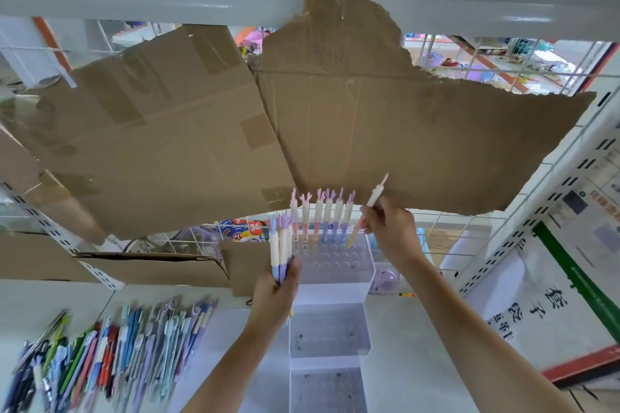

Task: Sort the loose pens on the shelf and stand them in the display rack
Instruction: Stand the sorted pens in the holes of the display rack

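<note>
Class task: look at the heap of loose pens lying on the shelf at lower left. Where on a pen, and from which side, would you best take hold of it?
Pinch one pen from the loose pens at mid-barrel, coming from above. They lie flat and packed side by side on the shelf, so only their upper sides are free. The ornamented caps look awkward to hold.

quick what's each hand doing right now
Left hand: holding a bunch of pens upright.
Right hand: pinching one pen, its lower end at the top tier of the rack.
</note>
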